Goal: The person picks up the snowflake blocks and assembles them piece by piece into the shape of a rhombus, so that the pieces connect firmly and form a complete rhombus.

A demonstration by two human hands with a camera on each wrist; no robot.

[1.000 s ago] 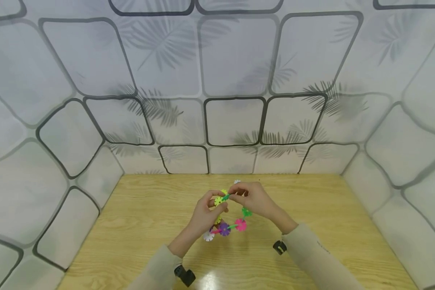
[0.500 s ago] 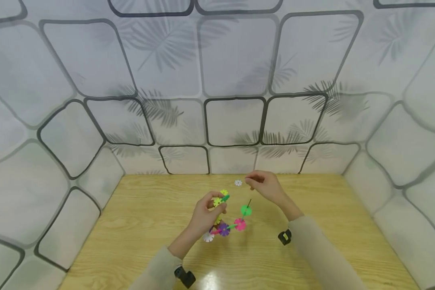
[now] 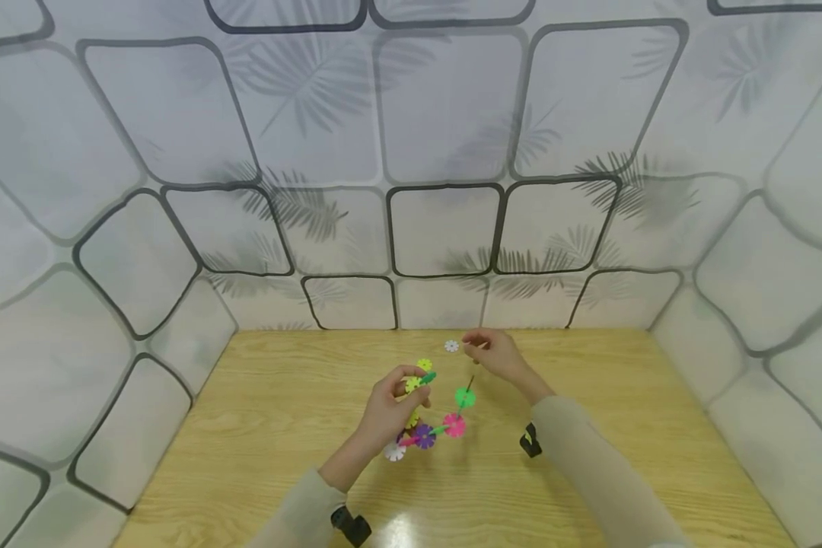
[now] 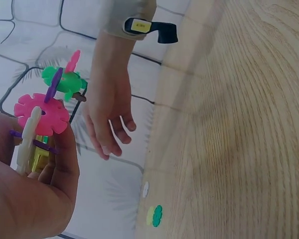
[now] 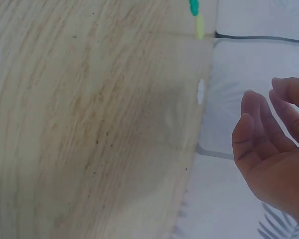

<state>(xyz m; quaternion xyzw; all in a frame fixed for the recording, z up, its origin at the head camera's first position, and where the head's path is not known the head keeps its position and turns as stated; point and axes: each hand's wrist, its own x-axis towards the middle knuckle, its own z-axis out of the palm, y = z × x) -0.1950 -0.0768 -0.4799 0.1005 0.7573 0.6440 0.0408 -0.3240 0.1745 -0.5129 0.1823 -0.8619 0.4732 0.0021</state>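
Note:
My left hand grips a linked chain of notched plastic flower discs. The chain includes a pink disc, a green disc, a purple disc and a white disc, with a dark brown disc edge-on at its far end. In the head view a dark green disc shows edge-on at the left fingertips. My right hand hovers toward the table's back, fingers loosely bent and holding nothing. Just left of it lies a loose white disc.
A loose yellow disc and a loose green disc lie near the white one on the wooden table. Patterned fabric walls enclose the table at the back and both sides.
The right hand has released the dark green disc by the left fingers and moved right, uncovering the loose white disc. It then dipped slightly. The left hand stays with the chain.

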